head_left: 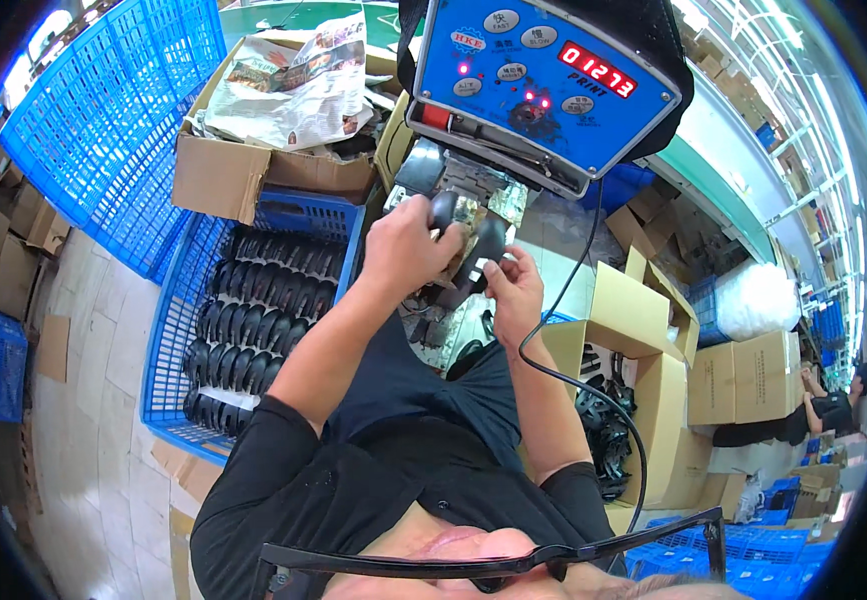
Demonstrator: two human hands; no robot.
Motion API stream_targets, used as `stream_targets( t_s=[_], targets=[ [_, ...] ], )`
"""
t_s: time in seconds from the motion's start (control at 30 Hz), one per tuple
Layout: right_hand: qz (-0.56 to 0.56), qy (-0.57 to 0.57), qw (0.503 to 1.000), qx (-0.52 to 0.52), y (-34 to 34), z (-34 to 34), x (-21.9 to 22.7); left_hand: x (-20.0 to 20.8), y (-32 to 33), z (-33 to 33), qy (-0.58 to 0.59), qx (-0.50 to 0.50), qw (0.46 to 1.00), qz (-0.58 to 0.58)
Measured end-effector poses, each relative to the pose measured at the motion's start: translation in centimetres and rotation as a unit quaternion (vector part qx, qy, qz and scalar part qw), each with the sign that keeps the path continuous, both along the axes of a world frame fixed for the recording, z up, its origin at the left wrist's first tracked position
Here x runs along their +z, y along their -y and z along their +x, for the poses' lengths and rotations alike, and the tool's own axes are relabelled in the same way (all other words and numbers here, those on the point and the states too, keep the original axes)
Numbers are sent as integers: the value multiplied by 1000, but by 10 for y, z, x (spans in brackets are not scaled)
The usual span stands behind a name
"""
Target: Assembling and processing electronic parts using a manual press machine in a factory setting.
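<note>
My left hand [400,250] has its fingers closed around a dark, glossy, rounded plastic piece [443,208] at the machine's work area. Just to the right, my right hand [515,288] pinches the lower end of a second black curved plastic piece [490,240] between thumb and fingers. Both pieces are close together in front of the metal fixture [468,180] of a printing machine. Above them is its blue control panel [553,75], with round buttons and a lit red display. My fingers partly cover both pieces, so their exact kind cannot be told.
A blue crate [158,370] at left holds rows of black curved pieces [253,325]. Behind it stands a carton [218,175] topped with newspaper. On my right, an open carton [658,430] contains loose black parts, and a black cable [593,385] crosses nearby. Farther right is another person [833,410].
</note>
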State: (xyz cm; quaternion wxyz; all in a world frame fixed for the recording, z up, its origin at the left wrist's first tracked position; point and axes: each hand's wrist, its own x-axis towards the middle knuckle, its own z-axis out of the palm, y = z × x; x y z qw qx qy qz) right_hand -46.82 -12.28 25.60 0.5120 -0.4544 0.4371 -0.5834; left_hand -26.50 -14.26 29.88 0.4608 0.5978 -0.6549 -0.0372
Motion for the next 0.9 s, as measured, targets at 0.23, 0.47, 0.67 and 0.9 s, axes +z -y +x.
stream_targets(
  t_s=[0.23, 0.47, 0.67, 0.9],
  targets=[
    [-13, -120, 992, -37, 43, 33, -7, -31, -67, 62, -51, 9, 996, 71],
    [38, -81, 996, 17, 39, 35, -31, -92, -144, 146, -80, 123, 955, 259],
    [26, -168, 984, 46, -1, -37, -54, -138, -213, 221, -5, 182, 914, 363],
    [122, -298, 938, -133, -65, -196, -123, -176, -296, 255, 108, 186, 787, 578]
  ],
)
